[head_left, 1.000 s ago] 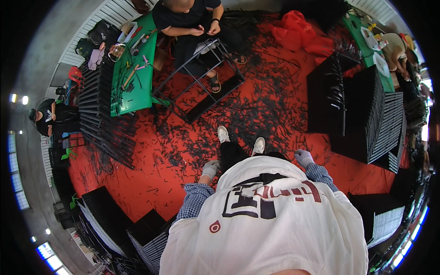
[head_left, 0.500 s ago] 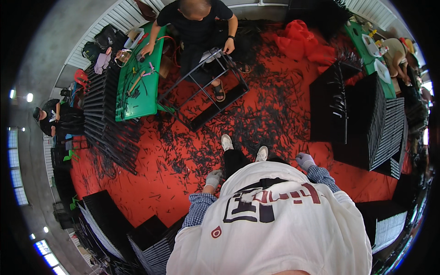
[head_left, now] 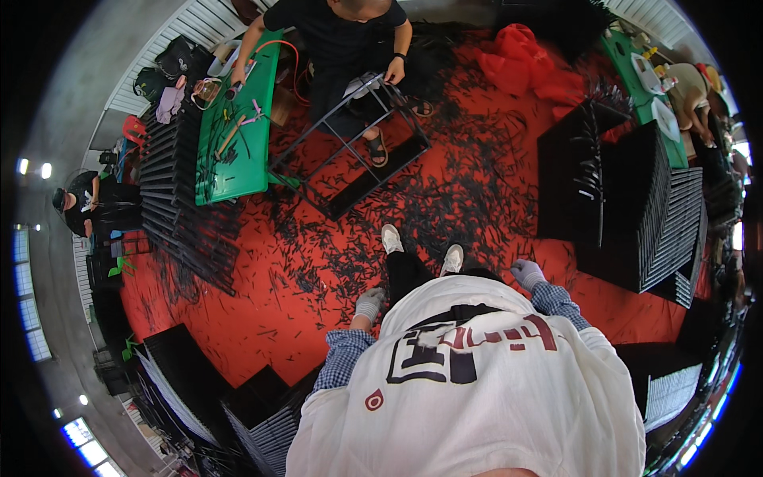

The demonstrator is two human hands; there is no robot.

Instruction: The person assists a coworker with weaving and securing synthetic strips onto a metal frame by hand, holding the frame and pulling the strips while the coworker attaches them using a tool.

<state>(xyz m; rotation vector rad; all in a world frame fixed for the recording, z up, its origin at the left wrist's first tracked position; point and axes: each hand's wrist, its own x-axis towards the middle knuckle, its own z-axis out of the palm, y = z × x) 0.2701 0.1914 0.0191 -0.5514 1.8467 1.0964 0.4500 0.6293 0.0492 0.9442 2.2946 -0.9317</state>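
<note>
My left hand [head_left: 369,304], in a pale grey glove, hangs beside my left hip over the red floor covering [head_left: 294,350]. Its fingers look loosely curled, partly foreshortened, with nothing seen in them. On the other side my right hand [head_left: 527,273], gloved too, is held a little away from my body, fingers curled and no object visible. Both are apart from everything around. Ahead, a seated co-worker [head_left: 350,36] steadies a dark rectangular metal frame [head_left: 350,143] with one hand; the other hand is at a dark object on the green table [head_left: 238,179].
Black strips [head_left: 358,246] litter the floor. Stacked dark frames stand at the left [head_left: 187,215], right [head_left: 668,226] and lower left [head_left: 171,381]. Red crumpled sheeting [head_left: 517,63] lies at the far right. Another person [head_left: 83,203] is at the far left, one more [head_left: 687,95] at right.
The co-worker's hand at the table has shifted left, and a red hose now arcs over the table's far end. My view has tilted slightly; my hands stay at my sides.
</note>
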